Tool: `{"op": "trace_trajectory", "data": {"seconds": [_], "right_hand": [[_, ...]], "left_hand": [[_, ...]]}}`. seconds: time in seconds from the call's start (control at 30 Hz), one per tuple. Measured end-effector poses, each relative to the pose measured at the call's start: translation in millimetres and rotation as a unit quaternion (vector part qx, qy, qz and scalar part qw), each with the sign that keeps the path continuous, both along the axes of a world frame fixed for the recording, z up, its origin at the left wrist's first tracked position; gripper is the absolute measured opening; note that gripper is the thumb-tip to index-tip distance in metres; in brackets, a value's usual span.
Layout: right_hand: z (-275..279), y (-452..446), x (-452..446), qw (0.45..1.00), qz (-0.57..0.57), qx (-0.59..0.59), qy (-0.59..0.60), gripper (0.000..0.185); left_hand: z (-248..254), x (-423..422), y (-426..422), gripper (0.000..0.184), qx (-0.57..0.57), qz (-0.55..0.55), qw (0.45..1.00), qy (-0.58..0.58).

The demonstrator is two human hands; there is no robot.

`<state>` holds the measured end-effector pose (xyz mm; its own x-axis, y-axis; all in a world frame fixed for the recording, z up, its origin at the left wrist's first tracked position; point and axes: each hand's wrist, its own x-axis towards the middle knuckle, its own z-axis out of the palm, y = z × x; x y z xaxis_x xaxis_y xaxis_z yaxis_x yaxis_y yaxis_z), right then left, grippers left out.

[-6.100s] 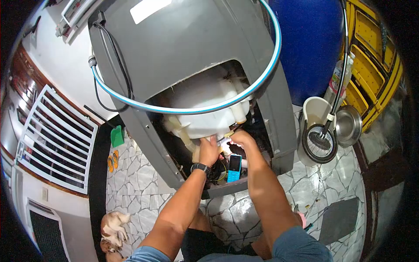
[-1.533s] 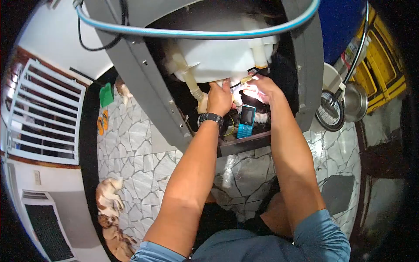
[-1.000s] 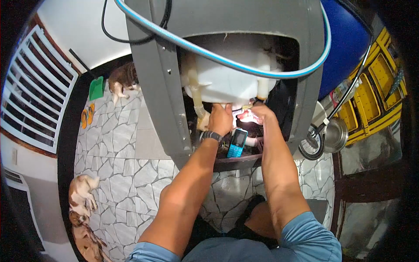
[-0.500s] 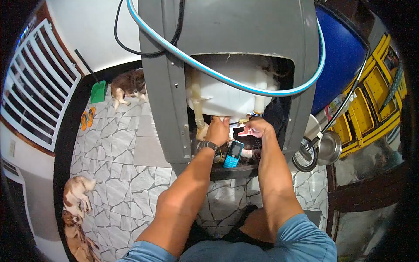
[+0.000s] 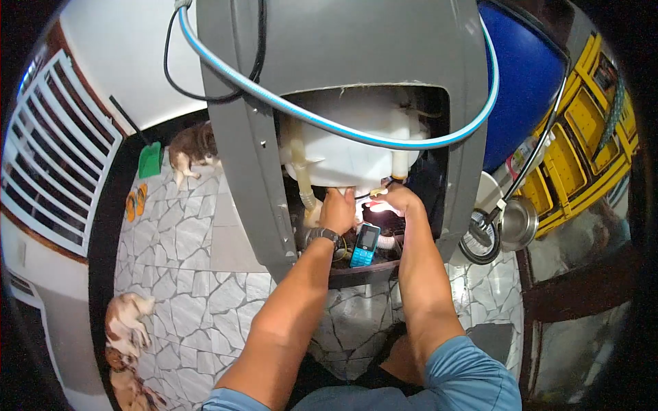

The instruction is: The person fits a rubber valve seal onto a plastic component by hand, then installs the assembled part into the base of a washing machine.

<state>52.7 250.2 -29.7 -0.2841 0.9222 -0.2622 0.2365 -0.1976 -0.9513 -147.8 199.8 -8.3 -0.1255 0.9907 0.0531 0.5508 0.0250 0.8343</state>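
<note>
A grey washing machine casing (image 5: 240, 157) stands before me with its lower back open, showing a white plastic tub (image 5: 336, 154). My left hand (image 5: 339, 211) reaches in under the tub, its fingers curled round something hidden there. To its right my right hand (image 5: 397, 200) is bent inward, fingers closed near a dark cable and a brightly lit spot; glare hides what they grip. A blue keypad phone (image 5: 365, 245) leans upright on the opening's lower ledge, between my wrists. Behind it shows a white corrugated hose (image 5: 386, 242). A yellowed drain hose (image 5: 301, 178) runs down left of my left hand.
A blue-striped hose (image 5: 329, 127) loops across the opening's top. At right are a blue barrel (image 5: 517, 82), a metal bowl (image 5: 519, 222) and a yellow rack (image 5: 565, 154). Dogs (image 5: 127, 318) lie on the tiled floor at left, near a green dustpan (image 5: 149, 161).
The view has shifted slightly. My right hand has turned inward and closer to my left hand, and the spot by its fingers is brighter. My left hand stays under the tub.
</note>
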Motion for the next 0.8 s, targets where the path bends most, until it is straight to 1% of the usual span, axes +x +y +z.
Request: {"op": "trace_trajectory", "data": {"seconds": [0.03,0.07,0.1,0.13,0.17,0.2,0.23,0.27,0.33,0.4,0.43,0.47,0.53,0.57,0.6,0.63,0.67,0.7,0.73,0.77,0.8], "right_hand": [[-1,-3,-5,1.000,-0.006,0.001,0.009,0.037],[-2,-4,-8,0.998,-0.034,-0.016,0.046,0.034],[-6,-10,-11,0.994,-0.064,-0.039,0.083,0.032],[-10,-16,-15,0.994,-0.071,-0.009,0.077,0.033],[-11,-22,-18,0.997,-0.066,0.033,-0.029,0.034],[-11,-25,-22,0.986,-0.061,0.074,-0.135,0.036],[-8,-36,-35,0.958,-0.106,0.137,-0.230,0.039],[-5,-50,-49,0.954,-0.162,0.114,-0.226,0.033],[-5,-59,-67,0.938,-0.192,0.143,-0.250,0.041],[-10,-64,-81,0.928,-0.249,0.186,-0.205,0.052],[-12,-68,-85,0.941,-0.240,0.185,-0.152,0.061],[-12,-69,-84,0.940,-0.246,0.185,-0.145,0.061],[-1,-72,-80,0.967,-0.235,0.100,-0.022,0.062],[-21,-64,-73,0.966,-0.224,0.128,-0.003,0.064],[-32,-55,-64,0.974,-0.184,0.121,-0.056,0.067],[-34,-52,-57,0.980,-0.168,0.103,-0.022,0.070],[-36,-51,-53,0.984,-0.153,0.086,0.014,0.072],[-32,-51,-51,0.983,-0.159,0.092,0.022,0.072],[-27,-56,-51,0.986,-0.148,0.069,0.018,0.075],[-23,-60,-48,0.989,-0.138,0.046,0.014,0.078],[-19,-63,-45,0.988,-0.146,0.047,0.024,0.078]], "left_hand": [[-5,0,5,0.048,-0.016,-0.006,1.000,-0.019],[-12,0,11,0.048,-0.033,-0.012,0.999,-0.037],[-13,0,11,0.048,-0.019,-0.006,0.999,-0.028],[-16,1,8,0.049,-0.008,-0.002,1.000,-0.020],[-17,1,8,0.049,-0.013,-0.009,1.000,-0.023],[-19,2,9,0.049,-0.018,-0.015,0.999,-0.025],[-14,3,5,0.049,-0.031,-0.006,0.999,-0.012],[-5,3,5,0.049,-0.037,0.005,0.999,0.001],[-11,4,7,0.050,-0.008,-0.016,1.000,-0.013],[-8,2,4,0.052,0.022,-0.003,1.000,0.021],[-10,2,5,0.053,0.008,-0.005,1.000,0.019],[-17,2,9,0.053,0.010,-0.009,1.000,0.027],[-12,4,9,0.054,0.062,-0.009,0.997,0.045],[-10,4,7,0.054,-0.004,-0.029,0.998,-0.058],[14,7,-4,0.055,-0.073,-0.047,0.983,-0.159],[10,4,-1,0.058,-0.098,-0.053,0.969,-0.222],[9,-2,1,0.058,-0.098,-0.060,0.971,-0.211],[21,-4,3,0.057,-0.168,-0.079,0.941,-0.283],[29,-7,4,0.057,-0.241,-0.095,0.900,-0.350],[34,-11,7,0.055,-0.271,-0.119,0.890,-0.345],[35,-10,8,0.055,-0.273,-0.124,0.894,-0.334]]}}
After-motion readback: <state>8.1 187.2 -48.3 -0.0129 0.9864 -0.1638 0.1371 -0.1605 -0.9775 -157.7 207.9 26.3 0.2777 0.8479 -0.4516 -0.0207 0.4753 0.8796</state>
